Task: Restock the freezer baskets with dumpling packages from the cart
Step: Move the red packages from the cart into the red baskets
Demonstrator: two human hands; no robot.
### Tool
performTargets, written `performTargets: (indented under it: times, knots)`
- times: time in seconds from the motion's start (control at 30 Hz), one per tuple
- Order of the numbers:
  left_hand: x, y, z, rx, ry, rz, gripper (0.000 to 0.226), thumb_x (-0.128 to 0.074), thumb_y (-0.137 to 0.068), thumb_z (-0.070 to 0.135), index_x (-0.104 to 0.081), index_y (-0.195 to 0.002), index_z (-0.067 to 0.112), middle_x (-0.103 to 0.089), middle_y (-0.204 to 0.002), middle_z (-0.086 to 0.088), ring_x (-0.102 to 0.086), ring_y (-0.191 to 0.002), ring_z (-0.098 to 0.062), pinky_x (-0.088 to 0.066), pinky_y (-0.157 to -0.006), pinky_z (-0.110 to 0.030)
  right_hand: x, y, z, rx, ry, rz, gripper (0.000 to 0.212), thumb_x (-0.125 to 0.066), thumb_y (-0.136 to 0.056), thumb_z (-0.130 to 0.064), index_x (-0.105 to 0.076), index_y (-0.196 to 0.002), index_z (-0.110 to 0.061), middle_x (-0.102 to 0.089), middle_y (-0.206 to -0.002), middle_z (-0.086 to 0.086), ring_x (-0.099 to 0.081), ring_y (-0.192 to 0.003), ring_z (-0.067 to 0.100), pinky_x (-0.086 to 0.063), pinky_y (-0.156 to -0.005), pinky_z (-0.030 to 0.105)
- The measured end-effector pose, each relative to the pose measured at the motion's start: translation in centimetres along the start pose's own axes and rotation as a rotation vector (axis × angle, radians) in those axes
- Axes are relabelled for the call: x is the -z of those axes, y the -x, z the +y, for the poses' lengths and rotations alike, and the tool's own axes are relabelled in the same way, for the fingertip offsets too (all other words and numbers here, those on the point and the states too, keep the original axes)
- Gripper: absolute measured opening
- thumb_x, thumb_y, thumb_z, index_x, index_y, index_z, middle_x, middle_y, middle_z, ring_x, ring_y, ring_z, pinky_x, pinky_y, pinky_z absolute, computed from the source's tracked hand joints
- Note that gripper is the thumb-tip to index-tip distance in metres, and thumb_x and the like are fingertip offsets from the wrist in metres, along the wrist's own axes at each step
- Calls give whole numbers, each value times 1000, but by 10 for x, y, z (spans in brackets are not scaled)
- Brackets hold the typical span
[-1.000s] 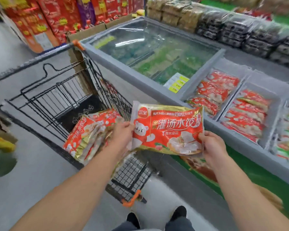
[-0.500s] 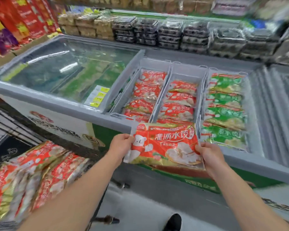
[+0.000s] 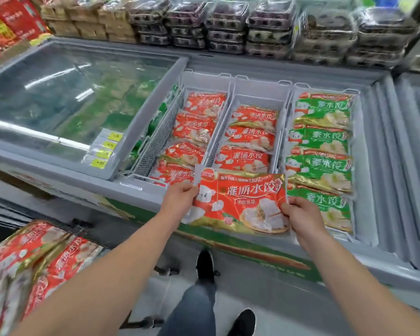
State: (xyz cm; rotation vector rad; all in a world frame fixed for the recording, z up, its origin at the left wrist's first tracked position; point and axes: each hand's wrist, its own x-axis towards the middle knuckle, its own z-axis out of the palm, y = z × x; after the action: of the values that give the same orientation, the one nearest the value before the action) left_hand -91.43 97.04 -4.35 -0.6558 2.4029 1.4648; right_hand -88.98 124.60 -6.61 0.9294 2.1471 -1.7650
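I hold a red dumpling package (image 3: 240, 202) flat between both hands over the freezer's front rim. My left hand (image 3: 178, 198) grips its left edge and my right hand (image 3: 301, 214) grips its right edge. It hovers at the near end of the middle basket (image 3: 261, 92), which holds red packages with bare mesh at its far end. The left basket (image 3: 160, 139) holds more red packages. The right basket (image 3: 359, 151) holds green packages. A stack of red packages (image 3: 41, 260) lies in the cart at lower left.
The freezer's closed glass lid (image 3: 70, 93) covers its left half, with yellow price tags (image 3: 104, 149) on its corner. Stacked clear egg cartons (image 3: 264, 27) line the shelf behind. My legs and black shoes (image 3: 205, 265) stand on the floor before the freezer.
The view has swung from the cart to the freezer. The package held in both hands has moved forward, from beside the cart to the near end of the middle basket.
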Motion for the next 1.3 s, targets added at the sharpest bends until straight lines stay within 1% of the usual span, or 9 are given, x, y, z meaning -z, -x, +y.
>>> performTargets:
  times: [0.33, 0.47, 0.6, 0.67, 0.83, 0.97, 1.1, 1.2, 1.3]
  knots:
    - [-24, -149, 44, -1, 3, -76, 27, -57, -99, 23, -71, -116, 8, -66, -103, 4, -60, -89, -13, -46, -83, -27, -51, -108, -46, -74, 50, 203, 8, -65, -84, -15, -69, -76, -14, -72, -76, 3, -67, -73, 28, -56, -68, 43]
    - [-34, -195, 37, 38, -115, -162, 26, -55, -99, 22, -71, -100, 1, -71, -98, -14, -65, -95, -33, -51, -85, -38, -74, -136, -47, -126, 121, 255, 9, -65, -88, -15, -67, -79, -16, -71, -80, 3, -65, -75, 26, -54, -72, 40]
    - [-37, -219, 21, 60, -205, -258, 25, -56, -98, 20, -71, -81, 11, -62, -71, 1, -62, -75, -24, -47, -67, -29, -88, -140, -34, -190, 205, 261, 8, -61, -89, -15, -67, -84, -18, -72, -82, 3, -67, -76, 27, -58, -74, 46]
    - [-39, -226, 10, -1, -443, -350, 23, -55, -97, 20, -69, -83, 7, -64, -77, -5, -62, -75, -26, -46, -63, -27, -91, -139, -28, -213, 351, 170, 11, -59, -92, -19, -67, -97, -17, -72, -94, 3, -65, -83, 25, -53, -77, 37]
    - [-55, -229, -9, -125, -744, -557, 56, -55, -97, 26, -40, -150, 16, -51, -146, -9, -52, -129, -28, -42, -105, -35, -104, -137, -14, -138, 623, -122, 26, -70, -86, -29, -59, -106, -18, -65, -106, -2, -61, -95, 17, -51, -86, 33]
    - [-78, -228, -20, -161, -772, -792, 71, -53, -99, 27, -16, -158, 16, -24, -161, -12, -27, -146, -29, -26, -117, -36, -122, -154, 3, -214, 766, -343, 65, -62, -91, -20, -35, -150, -16, -35, -152, 8, -38, -139, 26, -34, -114, 35]
    - [-85, -226, -38, 21, -816, -951, 80, -54, -96, 25, -6, -158, 18, 0, -165, -8, -12, -151, -30, -19, -122, -42, -130, -163, 19, -280, 859, -470, 56, -58, -92, -21, -40, -144, -12, -38, -149, 10, -38, -135, 28, -34, -113, 39]
    - [-86, -226, -44, 41, -797, -943, 77, -54, -95, 26, -10, -158, 17, 0, -165, -7, -8, -152, -29, -19, -122, -44, -129, -164, 26, -289, 969, -541, 49, -47, -93, -9, -45, -143, -8, -36, -154, 8, -25, -145, 28, -22, -119, 36]
    - [-85, -227, -34, 78, -737, -946, 69, -55, -97, 30, -21, -156, 17, -16, -164, -8, -23, -148, -28, -25, -119, -40, -125, -163, 23, -248, 910, -487, 44, -50, -91, -5, -51, -134, -6, -50, -140, 11, -42, -136, 29, -34, -113, 37]
